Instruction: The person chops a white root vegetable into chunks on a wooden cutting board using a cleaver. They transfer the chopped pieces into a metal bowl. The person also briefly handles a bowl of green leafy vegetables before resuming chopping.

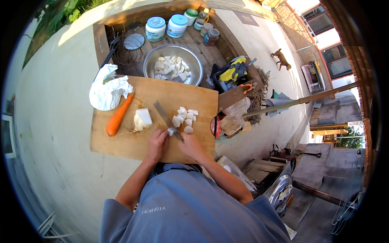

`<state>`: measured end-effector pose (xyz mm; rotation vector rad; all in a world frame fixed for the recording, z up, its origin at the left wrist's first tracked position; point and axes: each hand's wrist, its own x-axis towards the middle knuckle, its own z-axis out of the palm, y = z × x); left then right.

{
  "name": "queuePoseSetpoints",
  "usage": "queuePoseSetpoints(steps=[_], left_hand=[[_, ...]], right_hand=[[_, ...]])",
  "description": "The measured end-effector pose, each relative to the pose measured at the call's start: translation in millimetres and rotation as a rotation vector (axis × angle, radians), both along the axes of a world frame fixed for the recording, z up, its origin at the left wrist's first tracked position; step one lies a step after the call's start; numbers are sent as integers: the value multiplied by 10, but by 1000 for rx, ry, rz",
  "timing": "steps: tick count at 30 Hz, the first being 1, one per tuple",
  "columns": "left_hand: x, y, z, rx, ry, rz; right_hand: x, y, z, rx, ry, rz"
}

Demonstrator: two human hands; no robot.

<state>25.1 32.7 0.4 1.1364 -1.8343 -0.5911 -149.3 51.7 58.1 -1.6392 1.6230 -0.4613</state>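
My right hand is closed around the handle end of a kitchen knife, whose blade points up and left over a wooden cutting board. At the blade, the fingers of my left hand hold a small white vegetable piece. Several cut white chunks lie right of the blade. Left of it sit a larger white root vegetable piece and a whole carrot. Beyond the board stands a steel bowl with cut white chunks in it.
A crumpled white plastic bag rests on the board's upper left corner. Behind are lidded jars, an oil bottle and a wire rack within a wooden frame. Gloves lie at right; a long pole extends rightward. A dog stands farther off.
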Motion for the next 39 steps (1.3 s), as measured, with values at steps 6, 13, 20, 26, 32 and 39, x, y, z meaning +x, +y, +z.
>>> queuePoseSetpoints(steps=[6,13,20,26,32,39], left_hand=[[-20,-68,7,179,-43,-61],[-216,-354,264,455,-229,-92],[-490,-600,337,646,-422,-128],[-649,-778,259,631,-398,-101],[-703,-1832,1,680,-61,-58],[-578,-2137,631,412,-127,118]], right_hand=[[-324,171,330,251,-499,-372],[-913,358,-168,290,-798,-737],[-852,384,-370,461,-890,-710],[-497,31,-375,433,-925,-679],[-359,-1082,-268,346,-898,-651],[-387,-1948,-102,253,-750,-714]])
